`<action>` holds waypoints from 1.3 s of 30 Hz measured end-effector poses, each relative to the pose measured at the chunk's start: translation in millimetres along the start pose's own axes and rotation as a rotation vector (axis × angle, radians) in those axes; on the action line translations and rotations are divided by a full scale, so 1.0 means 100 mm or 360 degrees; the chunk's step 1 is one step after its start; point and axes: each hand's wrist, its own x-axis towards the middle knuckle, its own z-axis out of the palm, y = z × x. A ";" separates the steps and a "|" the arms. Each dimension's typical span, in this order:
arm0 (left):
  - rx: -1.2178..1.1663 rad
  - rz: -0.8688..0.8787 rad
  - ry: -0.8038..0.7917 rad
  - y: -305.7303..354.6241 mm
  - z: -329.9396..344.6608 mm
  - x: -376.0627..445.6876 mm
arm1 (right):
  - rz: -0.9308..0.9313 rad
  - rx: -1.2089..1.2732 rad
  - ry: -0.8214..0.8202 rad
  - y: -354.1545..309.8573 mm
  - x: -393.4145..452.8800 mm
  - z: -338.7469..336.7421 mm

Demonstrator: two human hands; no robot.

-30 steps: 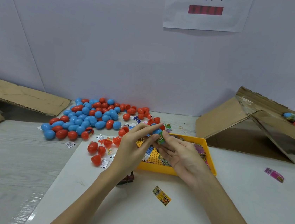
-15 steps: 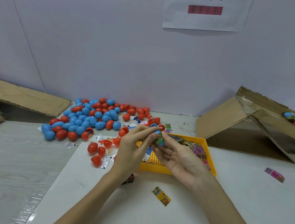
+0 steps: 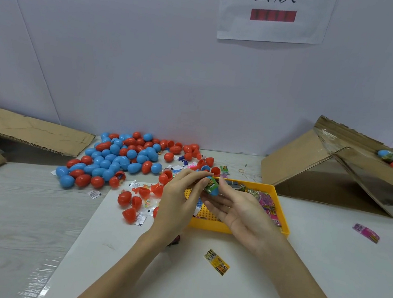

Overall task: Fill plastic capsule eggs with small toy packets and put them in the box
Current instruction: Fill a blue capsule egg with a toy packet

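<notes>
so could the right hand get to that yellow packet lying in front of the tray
Probably yes: the yellow packet lies alone on the table just below the right hand, nothing covering it, though the fingers are busy with the blue egg.

Glossy plastic eggs (image 3: 126,158) (red and blue), a perforated yellow plastic tray (image 3: 279,207), matt corrugated cardboard box (image 3: 335,164).
</notes>
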 end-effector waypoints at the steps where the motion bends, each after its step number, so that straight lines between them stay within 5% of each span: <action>1: -0.0018 -0.0024 -0.0005 0.00 0.00 0.00 | -0.0059 -0.0108 -0.0025 0.01 0.00 -0.01; 10: -0.0307 -0.0211 -0.0195 -0.04 -0.09 0.05 | -0.0769 -0.1331 0.0249 0.09 0.00 -0.04; 15: -0.0375 -0.0194 -0.0204 -0.05 -0.15 0.06 | -0.0625 -0.1034 0.0205 0.07 0.03 -0.04; 25: -0.0309 -0.0400 -0.0252 -0.06 -0.11 0.07 | -0.0751 -0.1102 0.0160 0.09 0.06 -0.14; 33: -0.0212 -0.0083 -0.0313 -0.04 -0.13 0.06 | -0.0632 -0.0944 0.0222 0.10 0.10 -0.13; 39: -0.0235 -0.0188 -0.0274 -0.04 -0.10 0.06 | -0.0685 -0.0988 0.0233 0.12 0.10 -0.16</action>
